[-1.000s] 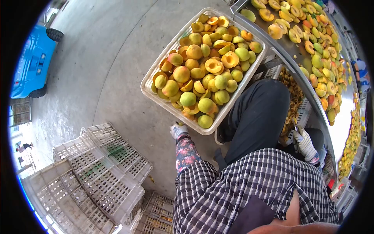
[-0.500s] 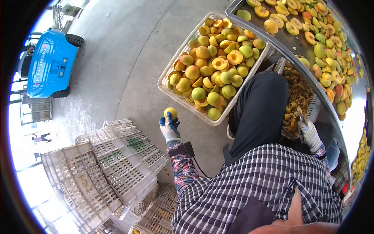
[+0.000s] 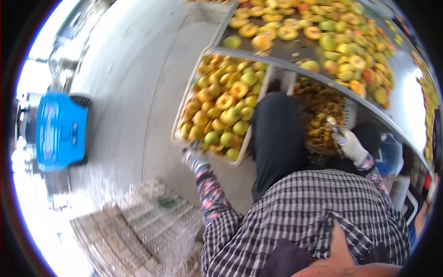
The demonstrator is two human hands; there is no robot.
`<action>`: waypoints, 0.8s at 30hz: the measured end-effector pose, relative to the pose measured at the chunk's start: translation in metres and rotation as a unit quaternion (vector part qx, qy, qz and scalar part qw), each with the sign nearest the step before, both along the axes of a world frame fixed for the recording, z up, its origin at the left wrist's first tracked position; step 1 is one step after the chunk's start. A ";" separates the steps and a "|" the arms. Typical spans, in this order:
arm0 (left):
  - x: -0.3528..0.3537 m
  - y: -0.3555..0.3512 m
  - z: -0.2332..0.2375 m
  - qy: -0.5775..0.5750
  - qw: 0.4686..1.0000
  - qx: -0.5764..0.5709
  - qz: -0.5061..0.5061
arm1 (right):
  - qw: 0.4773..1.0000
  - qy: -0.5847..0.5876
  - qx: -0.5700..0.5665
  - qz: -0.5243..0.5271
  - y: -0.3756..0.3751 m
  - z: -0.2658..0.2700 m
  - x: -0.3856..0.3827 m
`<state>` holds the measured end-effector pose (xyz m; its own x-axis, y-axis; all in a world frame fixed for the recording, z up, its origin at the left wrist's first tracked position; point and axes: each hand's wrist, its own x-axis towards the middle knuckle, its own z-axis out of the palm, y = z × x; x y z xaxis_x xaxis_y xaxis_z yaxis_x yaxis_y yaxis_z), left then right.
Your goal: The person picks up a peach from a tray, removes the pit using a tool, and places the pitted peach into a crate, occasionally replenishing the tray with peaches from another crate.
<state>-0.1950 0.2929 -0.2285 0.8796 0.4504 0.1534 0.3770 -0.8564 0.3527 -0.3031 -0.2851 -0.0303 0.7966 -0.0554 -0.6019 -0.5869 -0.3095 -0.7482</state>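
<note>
My left hand (image 3: 195, 159), in a white and blue glove, is at the near left corner of a white crate (image 3: 182, 107) full of halved and whole yellow-green fruit (image 3: 226, 100). Motion smears its fingers, and no fruit shows clearly in it. Gloved in white, my right hand (image 3: 351, 147) is closed on a metal tool (image 3: 334, 125). That tool is over a crate of brownish fruit scraps (image 3: 318, 99), beneath the edge of a metal table (image 3: 295, 69).
Many fruit halves (image 3: 344, 46) lie on the metal table. Stacked plastic crates (image 3: 138, 221) stand at the lower left. A blue vehicle (image 3: 62, 131) is on the concrete floor at the far left. A blue container (image 3: 390, 154) sits right of my right hand.
The view has shifted, and the table and crates appear further left. My left hand has come up to the crate's corner; the yellow fruit it held is no longer visible in it.
</note>
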 end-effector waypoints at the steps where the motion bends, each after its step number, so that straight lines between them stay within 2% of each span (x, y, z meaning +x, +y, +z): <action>1: 0.006 -0.056 0.092 0.150 0.982 -0.055 0.104 | 1.000 -0.017 0.006 0.009 -0.002 0.003 0.001; 2: 0.014 -0.050 0.071 0.172 0.977 -0.003 0.126 | 0.999 -0.042 0.024 -0.006 0.000 0.002 0.000; 3: 0.015 -0.044 0.054 0.186 0.974 0.049 0.121 | 1.000 0.001 0.018 -0.013 0.000 0.003 0.003; 4: 0.016 -0.047 0.055 0.200 0.967 0.102 0.117 | 0.997 -0.072 -0.019 0.012 -0.001 -0.011 0.000; 6: 0.021 -0.047 0.052 0.241 0.954 0.153 0.091 | 0.997 -0.058 0.048 -0.006 -0.003 -0.022 -0.001; 8: 0.025 -0.058 0.077 0.292 0.938 0.185 0.039 | 0.997 -0.074 0.030 0.011 -0.002 -0.030 0.000; 9: 0.036 -0.062 0.086 0.305 0.932 0.190 0.048 | 0.999 -0.045 -0.006 0.027 -0.001 -0.022 0.003; 10: 0.046 -0.064 0.095 0.317 0.926 0.195 0.058 | 0.994 -0.096 -0.029 0.036 -0.004 -0.036 0.002; 11: 0.055 -0.073 0.104 0.177 0.972 0.143 0.063 | 0.987 -0.145 -0.055 0.044 -0.005 -0.054 0.001; 12: 0.069 -0.083 0.110 0.067 0.992 0.100 0.045 | 0.977 -0.189 -0.084 0.053 -0.007 -0.071 -0.001; 13: 0.078 -0.114 0.148 0.024 0.999 0.018 -0.026 | 0.977 -0.188 -0.084 0.046 -0.008 -0.069 -0.001; 14: 0.091 -0.145 0.177 -0.018 0.993 -0.066 -0.094 | 0.976 -0.186 -0.104 0.050 -0.007 -0.062 -0.001; 16: 0.127 -0.197 0.188 -0.104 0.938 -0.203 -0.260 | 0.971 -0.183 -0.145 0.058 -0.005 -0.050 0.002; 18: 0.144 -0.275 0.207 -0.147 0.879 -0.231 -0.390 | 0.966 -0.212 -0.139 0.044 -0.005 -0.047 0.006; 20: 0.134 -0.362 0.237 -0.133 0.770 -0.373 -0.500 | 0.966 -0.215 -0.142 0.031 -0.008 -0.035 0.009; 21: 0.143 -0.394 0.232 -0.134 0.770 -0.307 -0.544 | 0.982 -0.180 -0.034 -0.036 -0.009 -0.044 0.011; 22: 0.149 -0.424 0.228 -0.137 0.764 -0.239 -0.584 | 0.980 -0.188 -0.003 -0.072 -0.011 -0.045 0.010; 23: 0.141 -0.456 0.243 -0.081 0.765 -0.241 -0.592 | 0.975 -0.194 0.030 -0.108 -0.014 -0.043 0.007; 24: 0.129 -0.487 0.261 -0.027 0.764 -0.242 -0.598 | 0.974 -0.208 0.005 -0.094 -0.017 -0.044 0.005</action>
<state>-0.0660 -0.1938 0.0327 0.7048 -0.6547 0.2733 -0.5982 -0.3414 0.7250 -0.2978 -0.3017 -0.0746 0.9481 -0.2189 -0.2306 -0.2779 -0.2175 -0.9357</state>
